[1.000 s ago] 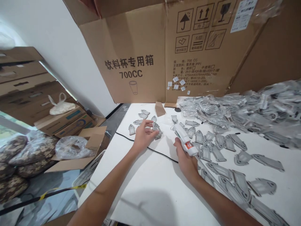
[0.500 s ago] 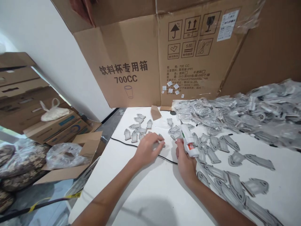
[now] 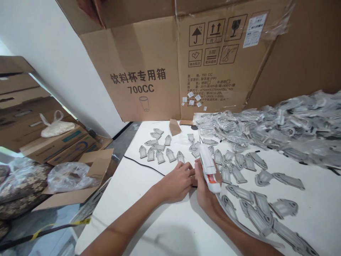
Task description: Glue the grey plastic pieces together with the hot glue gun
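My right hand [image 3: 206,185] is wrapped round a white glue gun [image 3: 209,167] with an orange part, its nozzle pointing away from me. Close beside it, my left hand [image 3: 178,182] rests low over the table with its fingers curled toward the right hand. What the left fingertips hold, if anything, is hidden. Beyond the left hand lie several small grey, pointed plastic pieces [image 3: 160,155]. More grey pieces [image 3: 237,172] are spread to the right of the glue gun.
A heap of plastic-wrapped grey parts [image 3: 266,121] covers the back right of the white table [image 3: 160,227]. Large cardboard [image 3: 144,53] stands behind. A black cable [image 3: 141,163] crosses the table at left. An open box [image 3: 99,170] sits on the floor.
My left hand has moved right and nearer to me, up to my right hand. The glue gun has come slightly nearer and turned more upright in view. More grey pieces show beyond my left hand.
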`<state>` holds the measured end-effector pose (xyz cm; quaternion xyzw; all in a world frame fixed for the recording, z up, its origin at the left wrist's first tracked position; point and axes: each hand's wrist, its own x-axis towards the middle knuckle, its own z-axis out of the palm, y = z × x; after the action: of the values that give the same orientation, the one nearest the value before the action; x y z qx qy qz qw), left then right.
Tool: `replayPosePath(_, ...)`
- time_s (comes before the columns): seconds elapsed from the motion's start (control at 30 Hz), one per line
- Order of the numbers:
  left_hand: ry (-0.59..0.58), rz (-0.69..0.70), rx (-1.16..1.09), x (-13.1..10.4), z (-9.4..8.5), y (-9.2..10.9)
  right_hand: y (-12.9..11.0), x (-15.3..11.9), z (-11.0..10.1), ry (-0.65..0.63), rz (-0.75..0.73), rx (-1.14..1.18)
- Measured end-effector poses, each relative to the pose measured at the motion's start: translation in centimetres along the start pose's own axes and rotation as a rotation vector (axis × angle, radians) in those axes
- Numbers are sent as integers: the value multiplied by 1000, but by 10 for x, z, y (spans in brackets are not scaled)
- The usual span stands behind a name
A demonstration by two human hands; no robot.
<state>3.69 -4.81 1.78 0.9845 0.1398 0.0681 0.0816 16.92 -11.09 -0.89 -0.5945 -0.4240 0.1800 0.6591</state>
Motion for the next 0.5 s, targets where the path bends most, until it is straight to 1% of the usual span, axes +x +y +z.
replayPosePath(0.13, 29, -44, 2, 1, 3, 0, -2, 3, -6, -50, 1, 6)
replayPosePath(0.27, 83, -85, -49, 1, 4, -1, -3, 4, -9, -70, 9, -1)
replayPosePath(0.4, 141, -158, -180, -3, 1, -9, -9, 3, -7, -100, 98, -6)
replayPosePath(0.5, 130, -214, -342, -4, 0, -13, -14, 2, -5, -85, 147, -7)
